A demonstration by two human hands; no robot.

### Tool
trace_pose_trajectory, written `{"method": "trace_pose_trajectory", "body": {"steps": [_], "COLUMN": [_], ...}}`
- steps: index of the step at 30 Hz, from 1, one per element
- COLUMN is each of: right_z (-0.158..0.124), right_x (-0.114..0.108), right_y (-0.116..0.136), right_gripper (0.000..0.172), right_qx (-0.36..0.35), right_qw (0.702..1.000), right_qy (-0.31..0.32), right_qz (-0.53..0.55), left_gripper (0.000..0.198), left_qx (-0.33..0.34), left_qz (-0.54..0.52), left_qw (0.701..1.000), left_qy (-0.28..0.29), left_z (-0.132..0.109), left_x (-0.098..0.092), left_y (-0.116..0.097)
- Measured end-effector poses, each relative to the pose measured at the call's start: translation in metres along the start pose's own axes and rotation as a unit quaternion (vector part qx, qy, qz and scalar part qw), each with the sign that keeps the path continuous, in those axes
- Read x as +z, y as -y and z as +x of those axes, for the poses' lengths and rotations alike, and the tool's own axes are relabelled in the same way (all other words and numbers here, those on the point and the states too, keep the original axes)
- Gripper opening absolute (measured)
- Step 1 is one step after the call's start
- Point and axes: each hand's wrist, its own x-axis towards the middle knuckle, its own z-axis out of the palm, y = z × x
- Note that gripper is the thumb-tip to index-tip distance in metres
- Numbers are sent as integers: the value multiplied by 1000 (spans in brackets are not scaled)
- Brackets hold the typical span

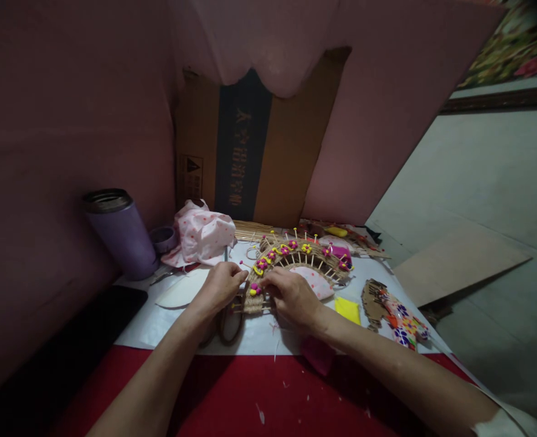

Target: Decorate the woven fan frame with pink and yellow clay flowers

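Observation:
A fan-shaped twine craft [253, 302] lies on the white sheet, its curved woven band set with small pink and yellow flowers and thin sticks. Pinched fingers bring my left hand [223, 284] to the band's outer left edge; whatever is in them is too small to make out. My right hand [293, 297] has its thumb and fingers closed together at the band's inner edge, beside a pink and yellow flower; its fingertips hide what they pinch. A dotted white half-round piece [314, 281] sits inside the arch. Scissors [231, 328] lie partly under my left hand.
A purple tumbler [125, 237] stands at left near its lid [162, 238] and a crumpled dotted cloth [205, 233]. Yellow clay packet [347, 309], torn cardboard [373, 303] and a flowered wrapper [403, 321] lie at right. Behind stands a cardboard box [291, 152]. A dark flat object [113, 303] rests at left.

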Motion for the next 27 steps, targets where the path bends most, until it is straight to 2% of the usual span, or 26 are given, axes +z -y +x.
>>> {"method": "trace_pose_trajectory", "body": {"steps": [8, 17, 27], "right_z": [-2, 3, 9], "right_x": [3, 0, 0], "right_y": [5, 5, 5], "right_gripper": [26, 19, 20], "right_qx": [-4, -6, -22], "right_qw": [1000, 999, 998], "right_qy": [16, 6, 29], "right_qz": [-23, -37, -56], "left_gripper": [26, 26, 26], "left_qx": [1, -2, -2], "left_qz": [1, 8, 8], "left_qw": [1000, 1000, 1000], "left_qy": [1, 4, 1], "left_z": [0, -1, 0], "left_x": [0, -1, -1], "left_y": [0, -3, -3]}}
